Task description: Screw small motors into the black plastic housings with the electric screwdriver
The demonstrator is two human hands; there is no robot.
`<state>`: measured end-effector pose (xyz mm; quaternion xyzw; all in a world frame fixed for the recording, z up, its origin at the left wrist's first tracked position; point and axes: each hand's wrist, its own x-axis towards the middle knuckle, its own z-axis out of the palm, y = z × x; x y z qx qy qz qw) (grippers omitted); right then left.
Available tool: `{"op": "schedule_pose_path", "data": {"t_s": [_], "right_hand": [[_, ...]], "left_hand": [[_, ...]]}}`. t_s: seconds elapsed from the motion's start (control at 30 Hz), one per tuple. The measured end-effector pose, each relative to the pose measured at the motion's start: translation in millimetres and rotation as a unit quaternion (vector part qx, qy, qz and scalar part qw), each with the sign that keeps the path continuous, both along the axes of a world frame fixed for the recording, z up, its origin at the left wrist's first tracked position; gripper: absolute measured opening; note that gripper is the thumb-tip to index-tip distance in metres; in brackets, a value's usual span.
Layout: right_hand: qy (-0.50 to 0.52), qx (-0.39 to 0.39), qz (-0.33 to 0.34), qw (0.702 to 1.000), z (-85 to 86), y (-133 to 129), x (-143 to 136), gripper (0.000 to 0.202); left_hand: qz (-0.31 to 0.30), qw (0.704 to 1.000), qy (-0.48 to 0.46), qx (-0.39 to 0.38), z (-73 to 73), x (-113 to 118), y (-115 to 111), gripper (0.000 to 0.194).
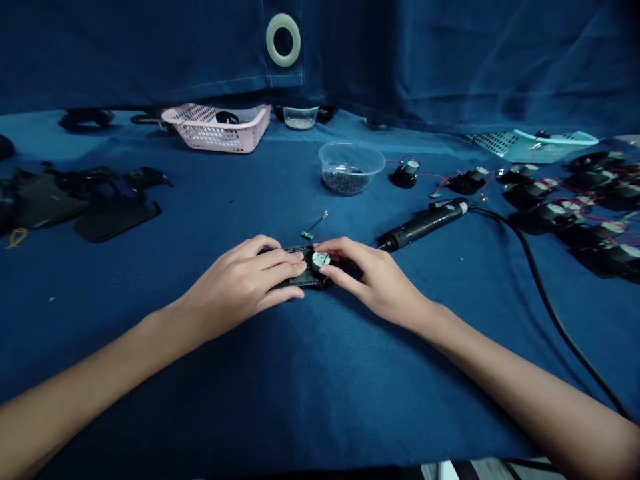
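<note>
A black plastic housing (300, 280) lies on the blue cloth at the middle. My left hand (250, 273) is closed over its left part, fingertips resting inside. A round motor with a white top (321, 261) sits at the right end of the housing, and my right hand (370, 277) pinches it between thumb and index finger. Red wires run from the motor to a small green circuit board (307, 235), just beyond the housing, with a thin dark wire leading to a small metal part (325, 214).
A black electric screwdriver (425, 223) with a cable lies right of my hands. Behind stand a clear bowl of dark screws (350, 167), a pink basket (220, 133) and a teal basket (540, 147). Wired motor units (565, 213) are at right, black plastic parts (115, 213) at left.
</note>
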<state>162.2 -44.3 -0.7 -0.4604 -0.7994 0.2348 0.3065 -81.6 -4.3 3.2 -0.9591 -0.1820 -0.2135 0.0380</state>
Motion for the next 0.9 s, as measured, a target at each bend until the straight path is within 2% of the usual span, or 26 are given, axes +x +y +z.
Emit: {"op": "schedule_pose_path", "data": {"t_s": [0.1, 0.17, 0.33, 0.5, 0.8, 0.9], "right_hand": [[-0.003, -0.001, 0.018, 1.000, -1.2, 2.2, -0.1, 0.058], [-0.011, 0.009, 0.037, 0.999, -0.7, 4.0, -0.7, 0.068], [-0.028, 0.004, 0.062, 0.998, 4.6, 8.3, -1.5, 0.058], [-0.021, -0.005, 0.065, 0.998, 5.5, 9.8, 0.2, 0.059], [-0.015, -0.012, 0.051, 0.999, 3.7, 10.9, -0.1, 0.060], [-0.005, -0.012, 0.044, 0.999, 2.0, 11.3, 0.2, 0.061]], "left_hand": [[-0.005, 1.000, 0.017, 0.001, 1.1, -0.7, 1.1, 0.030], [-0.010, 1.000, 0.021, 0.000, 2.0, -0.7, 1.6, 0.028], [-0.015, 1.000, 0.026, 0.002, 1.7, -1.0, 2.5, 0.027], [-0.005, 1.000, 0.026, 0.013, -1.0, -4.3, 1.8, 0.031], [-0.014, 0.993, 0.061, 0.095, 3.3, -6.7, -0.9, 0.035], [-0.040, 0.996, 0.035, 0.075, 0.8, -8.5, -1.2, 0.033]]}}
